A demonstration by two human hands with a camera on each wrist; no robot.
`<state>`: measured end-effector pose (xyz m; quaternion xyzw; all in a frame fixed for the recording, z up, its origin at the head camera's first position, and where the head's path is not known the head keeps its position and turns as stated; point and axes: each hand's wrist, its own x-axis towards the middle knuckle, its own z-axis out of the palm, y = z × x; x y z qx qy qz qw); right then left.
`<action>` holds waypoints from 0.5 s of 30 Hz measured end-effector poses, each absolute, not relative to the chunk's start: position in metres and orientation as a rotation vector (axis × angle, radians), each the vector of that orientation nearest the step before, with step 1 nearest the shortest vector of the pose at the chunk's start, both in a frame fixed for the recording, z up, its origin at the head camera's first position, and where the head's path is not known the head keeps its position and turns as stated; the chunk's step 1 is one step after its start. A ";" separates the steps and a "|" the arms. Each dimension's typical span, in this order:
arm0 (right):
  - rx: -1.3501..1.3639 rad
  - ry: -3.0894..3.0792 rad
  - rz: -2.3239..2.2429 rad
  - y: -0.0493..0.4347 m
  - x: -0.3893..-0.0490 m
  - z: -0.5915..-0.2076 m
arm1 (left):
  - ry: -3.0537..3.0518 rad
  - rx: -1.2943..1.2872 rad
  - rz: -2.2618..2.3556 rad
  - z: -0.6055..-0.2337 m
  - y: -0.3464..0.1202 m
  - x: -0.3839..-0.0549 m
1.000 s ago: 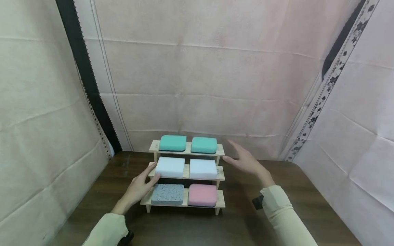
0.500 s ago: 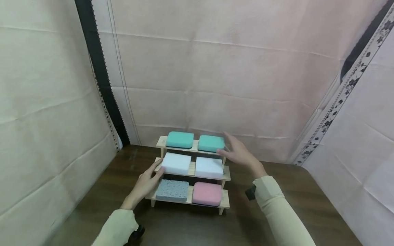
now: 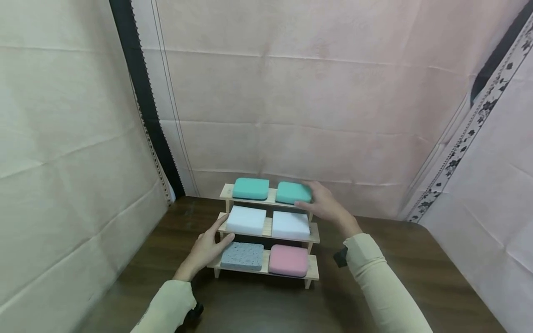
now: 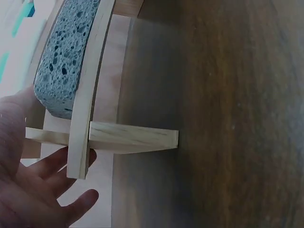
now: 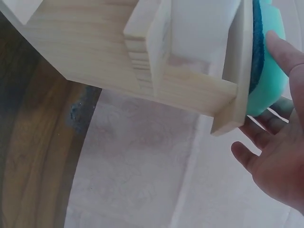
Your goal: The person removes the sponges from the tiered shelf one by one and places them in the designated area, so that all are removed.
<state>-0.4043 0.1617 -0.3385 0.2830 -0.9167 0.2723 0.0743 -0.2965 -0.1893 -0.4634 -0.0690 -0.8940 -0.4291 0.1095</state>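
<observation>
little wooden three-step rack (image 3: 227, 191), teal sponges (image 3: 251, 188) up top, right hand (image 3: 327, 203) gripping the right one, white blocks (image 3: 246, 219) mid-shelf, left hand (image 3: 207, 246) by the left block, speckled blue sponge (image 3: 242, 256) plus pink one (image 3: 288, 260) down low

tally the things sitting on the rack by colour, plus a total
Teal sponges: 2
White blocks: 2
Blue-grey sponge: 1
Pink sponge: 1
Total on the rack: 6
</observation>
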 end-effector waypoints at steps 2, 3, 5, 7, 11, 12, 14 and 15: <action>0.825 -2.761 0.795 0.166 -0.404 -0.335 | -2.608 -0.218 -1.264 -0.464 -0.187 -0.299; 0.819 -2.763 0.790 0.168 -0.403 -0.333 | -2.604 -0.222 -1.254 -0.464 -0.186 -0.300; 0.806 -2.769 0.778 0.171 -0.401 -0.331 | -2.605 -0.222 -1.237 -0.465 -0.185 -0.301; 0.804 -2.767 0.759 0.175 -0.398 -0.328 | -2.610 -0.219 -1.223 -0.466 -0.185 -0.301; 0.820 -2.741 0.715 0.185 -0.393 -0.325 | -2.619 -0.199 -1.208 -0.468 -0.187 -0.299; 0.822 -2.735 0.707 0.188 -0.392 -0.325 | -2.619 -0.198 -1.204 -0.469 -0.187 -0.298; 0.811 -2.729 0.692 0.196 -0.392 -0.325 | -2.617 -0.189 -1.201 -0.470 -0.187 -0.299; 0.808 -2.727 0.683 0.200 -0.392 -0.326 | -2.615 -0.187 -1.199 -0.471 -0.187 -0.300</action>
